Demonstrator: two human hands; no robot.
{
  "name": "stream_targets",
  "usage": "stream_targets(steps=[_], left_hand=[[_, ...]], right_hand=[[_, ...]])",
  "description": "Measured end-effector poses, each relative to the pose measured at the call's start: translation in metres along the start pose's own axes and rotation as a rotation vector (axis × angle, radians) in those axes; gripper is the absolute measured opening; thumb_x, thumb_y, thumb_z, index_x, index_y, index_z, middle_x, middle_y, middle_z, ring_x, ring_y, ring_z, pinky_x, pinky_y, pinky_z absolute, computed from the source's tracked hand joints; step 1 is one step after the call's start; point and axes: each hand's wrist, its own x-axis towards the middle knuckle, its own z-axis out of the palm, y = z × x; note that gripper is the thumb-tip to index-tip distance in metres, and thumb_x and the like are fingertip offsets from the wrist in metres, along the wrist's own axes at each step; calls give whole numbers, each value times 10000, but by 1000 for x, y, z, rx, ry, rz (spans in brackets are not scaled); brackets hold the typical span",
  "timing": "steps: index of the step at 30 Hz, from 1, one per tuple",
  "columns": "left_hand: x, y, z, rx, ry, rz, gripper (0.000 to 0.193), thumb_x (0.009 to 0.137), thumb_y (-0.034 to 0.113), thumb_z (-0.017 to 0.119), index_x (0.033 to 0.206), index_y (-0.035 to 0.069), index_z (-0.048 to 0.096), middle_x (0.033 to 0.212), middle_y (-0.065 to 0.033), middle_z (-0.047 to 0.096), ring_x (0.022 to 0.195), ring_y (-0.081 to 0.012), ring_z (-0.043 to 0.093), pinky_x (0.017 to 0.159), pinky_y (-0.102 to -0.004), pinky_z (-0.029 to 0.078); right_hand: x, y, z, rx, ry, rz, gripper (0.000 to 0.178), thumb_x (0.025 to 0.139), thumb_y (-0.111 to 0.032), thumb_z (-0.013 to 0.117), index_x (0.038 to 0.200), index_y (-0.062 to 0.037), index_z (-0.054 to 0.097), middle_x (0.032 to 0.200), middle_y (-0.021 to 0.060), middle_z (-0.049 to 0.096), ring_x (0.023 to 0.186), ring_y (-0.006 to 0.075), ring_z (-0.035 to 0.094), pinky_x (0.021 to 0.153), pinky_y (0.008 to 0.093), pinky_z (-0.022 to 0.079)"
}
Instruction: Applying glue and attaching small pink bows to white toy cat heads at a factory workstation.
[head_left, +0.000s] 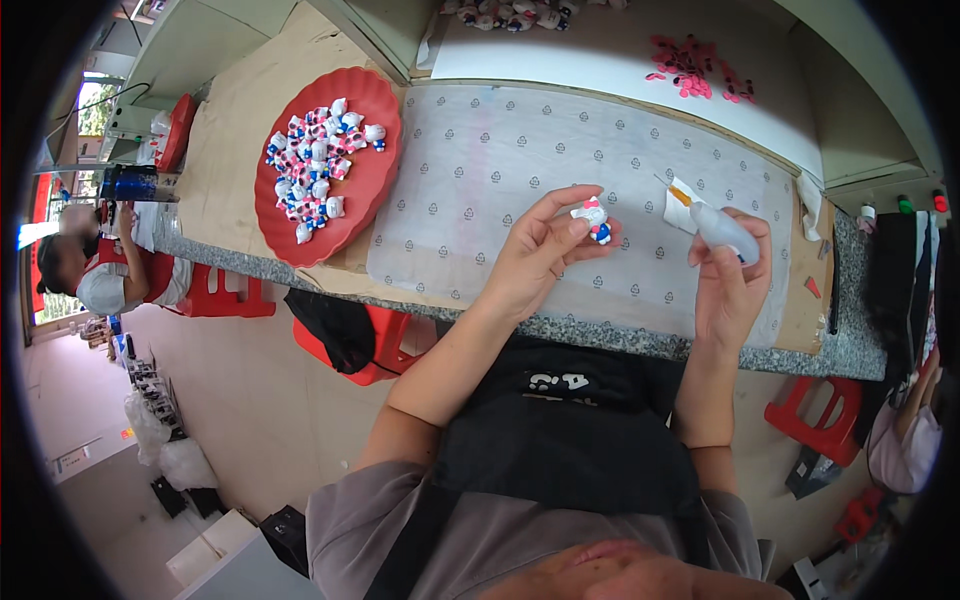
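Between the thumb and fingers of my left hand [540, 250] is a small white figurine [592, 218] with pink and blue parts. My right hand [735, 280] is wrapped round a translucent squeeze bottle [722, 232]. Its orange nozzle ends in a thin needle tip, angled up and to the left, apart from the figurine. Both hands are over the table's white patterned sheet [470, 210]. A small white piece of paper [678, 207] lies just behind the bottle's nozzle.
A red scalloped tray [385, 120] heaped with similar figurines stands to the left. On the shelf at the back lie pink pieces [690, 65] and more white figurines [510, 14]. Red stools [815, 415] stand below the table's stone edge. Another person [125, 280] sits at the far left.
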Motion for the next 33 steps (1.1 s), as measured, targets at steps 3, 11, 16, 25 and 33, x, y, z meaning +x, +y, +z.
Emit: stream_targets(steps=[3,11,16,25,33], left_hand=[[0,-6,-1,34,35,48,337,835,106,472,1156,20,415,1030,-156,529,857,-171,555,768,-283,461],[1,-13,-2,116,41,163,340,808,47,499,1137,15,421,1028,-124,536,891,-139,518,785,-274,440],[-1,-15,1,139,76,186,395,756,-50,529,1128,7,411,1004,-90,522,908,-129,513,776,-261,446],[-1,-14,2,100,78,162,370,748,-45,548,1095,14,433,938,-44,533,861,-92,522,761,-219,436],[-2,-14,2,111,60,145,368,748,-52,542,1095,13,434,918,-38,535,836,-82,521,747,-209,435]], right_hand=[[4,4,10,154,92,-61,275,673,13,604,909,6,465,920,114,469,683,138,476,556,241,393],[-7,19,8,-299,-100,-490,348,574,-10,715,841,-13,493,813,84,475,686,140,490,630,240,408],[-10,19,10,-398,-196,-602,399,541,-23,755,850,-19,503,795,88,486,641,149,493,567,248,410],[-11,18,12,-440,-232,-623,418,525,-29,772,848,-30,507,786,88,490,606,145,487,521,240,403],[-11,18,13,-450,-237,-610,394,521,-26,772,824,-26,521,767,85,487,581,135,471,507,234,393]])
